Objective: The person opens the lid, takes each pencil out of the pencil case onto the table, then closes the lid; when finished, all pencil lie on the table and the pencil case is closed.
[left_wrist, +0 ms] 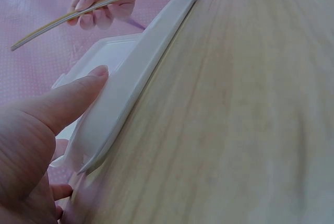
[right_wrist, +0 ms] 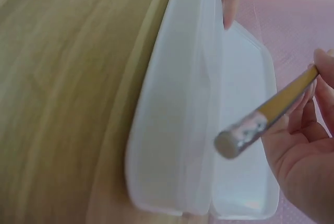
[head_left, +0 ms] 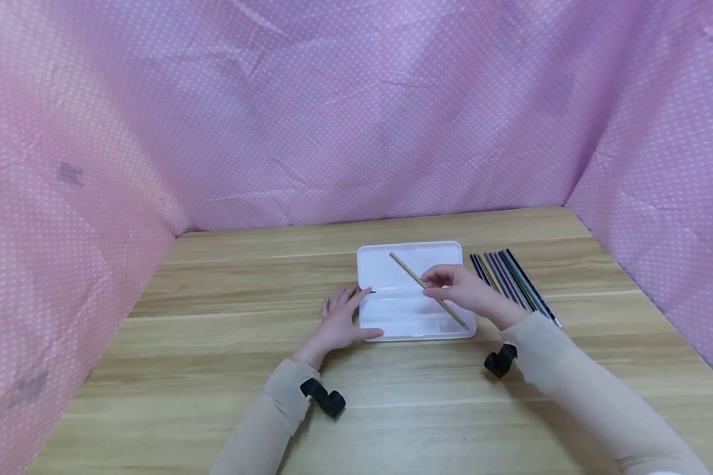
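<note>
A white pencil case [head_left: 399,328] lies with its lid [head_left: 371,267] folded back; the divided tray shows nothing inside. My left hand [head_left: 339,326] holds the case's left end, thumb along the front rim and index finger near the hinge. Above the case, my right hand [head_left: 457,287] pinches a yellow pencil [head_left: 405,269] around its middle. The pencil slants across the case in the head view. Its metal band and eraser end [right_wrist: 237,138] point toward the near right, closest to the right wrist camera.
Several dark and coloured pencils [head_left: 505,277] lie side by side on the wooden table [head_left: 243,382], just right of the case and partly behind my right forearm. Pink dotted cloth [head_left: 333,119] hangs around the back and sides. A black wrist camera [head_left: 501,361] sits at my right cuff.
</note>
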Tool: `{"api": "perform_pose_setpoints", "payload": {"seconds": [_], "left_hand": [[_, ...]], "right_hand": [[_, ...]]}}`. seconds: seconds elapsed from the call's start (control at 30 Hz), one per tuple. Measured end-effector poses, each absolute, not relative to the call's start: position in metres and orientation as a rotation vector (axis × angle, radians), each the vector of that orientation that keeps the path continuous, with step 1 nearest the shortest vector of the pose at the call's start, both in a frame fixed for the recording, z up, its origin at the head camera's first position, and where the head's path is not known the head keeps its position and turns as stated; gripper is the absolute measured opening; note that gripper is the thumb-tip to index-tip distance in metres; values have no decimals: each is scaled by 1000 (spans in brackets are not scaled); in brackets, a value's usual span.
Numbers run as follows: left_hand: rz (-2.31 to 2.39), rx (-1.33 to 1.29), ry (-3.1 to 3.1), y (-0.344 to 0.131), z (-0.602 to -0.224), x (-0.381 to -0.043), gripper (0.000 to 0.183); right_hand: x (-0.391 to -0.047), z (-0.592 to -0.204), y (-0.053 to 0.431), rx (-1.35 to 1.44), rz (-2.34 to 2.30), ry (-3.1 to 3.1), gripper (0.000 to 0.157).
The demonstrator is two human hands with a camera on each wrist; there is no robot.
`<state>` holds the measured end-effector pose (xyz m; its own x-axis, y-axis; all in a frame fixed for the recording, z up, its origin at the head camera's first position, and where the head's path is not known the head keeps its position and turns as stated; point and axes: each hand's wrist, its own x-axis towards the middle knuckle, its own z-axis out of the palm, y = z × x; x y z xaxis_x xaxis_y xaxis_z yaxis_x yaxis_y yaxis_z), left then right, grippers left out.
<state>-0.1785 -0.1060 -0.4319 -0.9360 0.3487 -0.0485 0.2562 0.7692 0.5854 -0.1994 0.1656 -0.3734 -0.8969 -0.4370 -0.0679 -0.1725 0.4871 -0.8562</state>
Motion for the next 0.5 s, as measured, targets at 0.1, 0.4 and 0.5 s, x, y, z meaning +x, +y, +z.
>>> {"api": "perform_pose_setpoints", "payload": {"seconds": [0.1,0.4,0.5], "left_hand": [[904,493,2803,-106,-431,-178,85],[915,505,2790,-106,-428,-177,85],[927,534,2799,-107,-428,-176,85]], "right_hand": [[-197,-374,175,-462,-1413,2425,30],[-190,-377,213,-359,-1432,2432,37],[-188,-379,225,-317,-1472,2426,39]]}}
